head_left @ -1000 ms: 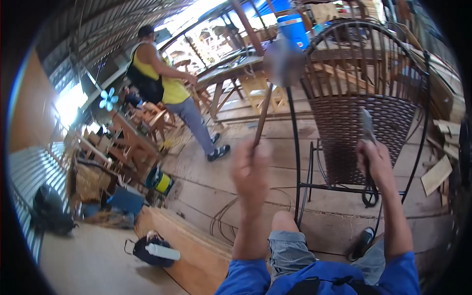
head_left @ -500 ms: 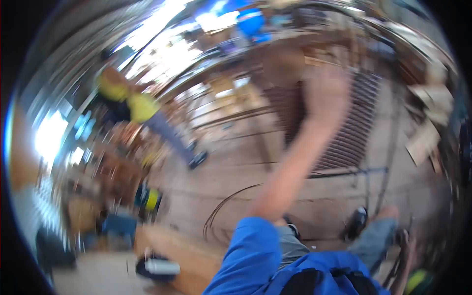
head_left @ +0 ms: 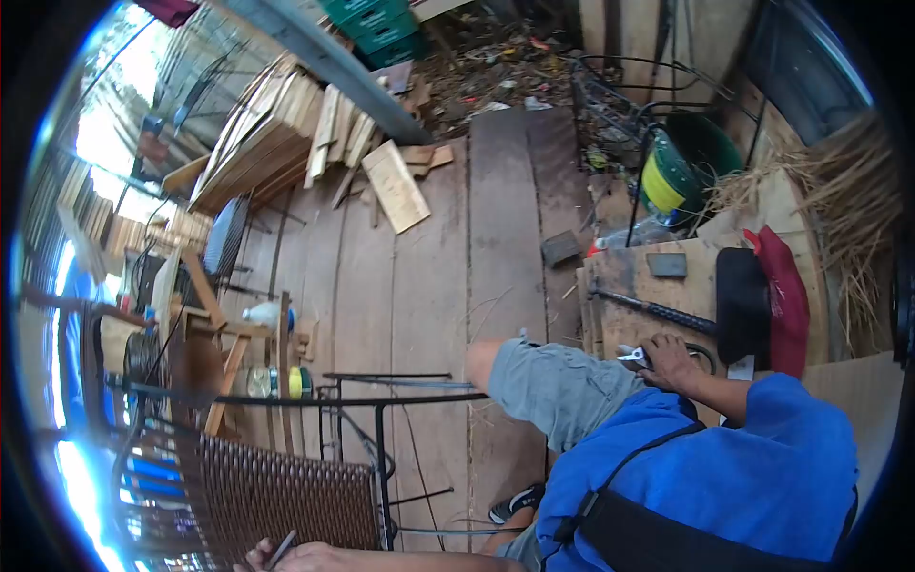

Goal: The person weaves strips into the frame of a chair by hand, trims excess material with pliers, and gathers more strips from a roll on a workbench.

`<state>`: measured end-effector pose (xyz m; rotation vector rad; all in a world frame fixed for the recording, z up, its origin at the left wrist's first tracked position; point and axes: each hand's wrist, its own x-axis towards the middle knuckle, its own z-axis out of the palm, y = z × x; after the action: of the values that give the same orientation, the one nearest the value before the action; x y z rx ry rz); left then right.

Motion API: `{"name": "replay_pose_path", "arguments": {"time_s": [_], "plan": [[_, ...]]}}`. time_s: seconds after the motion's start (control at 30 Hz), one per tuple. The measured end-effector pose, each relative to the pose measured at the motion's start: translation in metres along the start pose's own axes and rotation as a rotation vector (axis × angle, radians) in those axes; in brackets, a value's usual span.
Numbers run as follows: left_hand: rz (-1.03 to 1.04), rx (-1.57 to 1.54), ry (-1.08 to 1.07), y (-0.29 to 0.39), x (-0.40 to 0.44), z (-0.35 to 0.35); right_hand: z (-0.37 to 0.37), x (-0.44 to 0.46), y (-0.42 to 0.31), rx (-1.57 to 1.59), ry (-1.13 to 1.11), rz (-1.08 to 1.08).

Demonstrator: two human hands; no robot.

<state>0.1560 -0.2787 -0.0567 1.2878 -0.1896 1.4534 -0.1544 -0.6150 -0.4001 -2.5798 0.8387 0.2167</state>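
My right hand point(head_left: 670, 364) rests at the wooden bench point(head_left: 620, 329), its fingers closed over a hand tool with silver jaws point(head_left: 634, 357) and a dark looped handle. Beside it lie a dark hammer-like tool point(head_left: 658, 310), a small grey block point(head_left: 666, 264), and a black and red cloth item point(head_left: 782, 305). At the bottom edge my left hand point(head_left: 276, 556), partly cut off, pinches a thin greyish strip point(head_left: 282, 547) against the brown woven chair point(head_left: 286, 491), whose black metal frame point(head_left: 381, 401) reaches my knee.
Stacked boards point(head_left: 257, 143) and a loose plank point(head_left: 396, 188) lie on the plank floor. A green bucket point(head_left: 681, 176), dry fibres point(head_left: 848, 210) and thin metal frames stand at the upper right. Green crates point(head_left: 381, 29) are at the top, a wooden stand point(head_left: 229, 372) at left.
The view has swung to the right, so the chair is now at lower left and the bench shows. My right hand has moved to the bench with the tool; the other person is out of view.
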Motion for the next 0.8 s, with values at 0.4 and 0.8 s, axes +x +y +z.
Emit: {"name": "replay_pose_path", "arguments": {"time_s": [0.4, 0.8], "plan": [[-0.134, 0.048, -2.046, 0.066, -0.329, 0.053, -0.003, -0.002, 0.005, 0.034, 0.022, 0.029], [-1.014, 0.557, -0.877, -0.040, -0.141, -0.156, -0.009, 0.051, -0.035, 0.105, 0.144, -0.107]]}}
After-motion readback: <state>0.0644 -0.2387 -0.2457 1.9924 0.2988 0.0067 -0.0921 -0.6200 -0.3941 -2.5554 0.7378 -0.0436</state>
